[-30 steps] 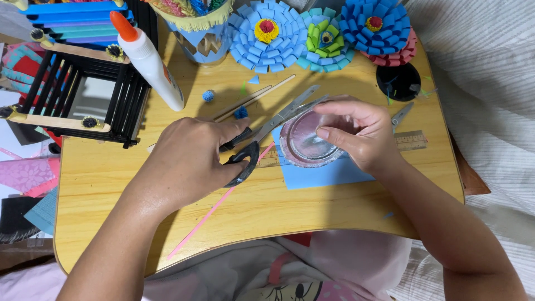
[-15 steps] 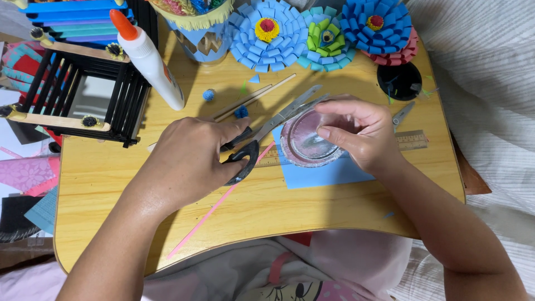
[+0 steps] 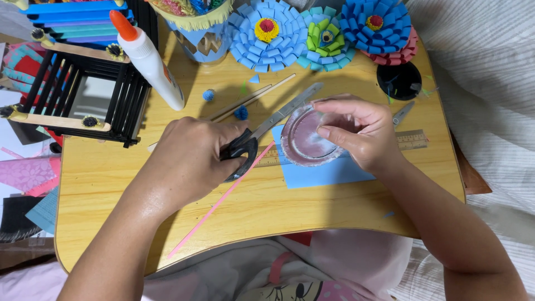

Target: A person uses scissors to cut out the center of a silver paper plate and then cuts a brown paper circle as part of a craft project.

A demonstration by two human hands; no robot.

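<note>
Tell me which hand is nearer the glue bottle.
Left. The left hand grips the scissors just below the glue bottle; the right hand holds a round lid farther off.

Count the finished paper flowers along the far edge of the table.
3 fully seen: a blue flower with a yellow centre, a teal and green flower, and a blue flower at the right. A red one peeks from beneath it.

Left hand (image 3: 186,161) curled in a closed grip, right hand (image 3: 356,131) pinching, fingers bent.
</note>
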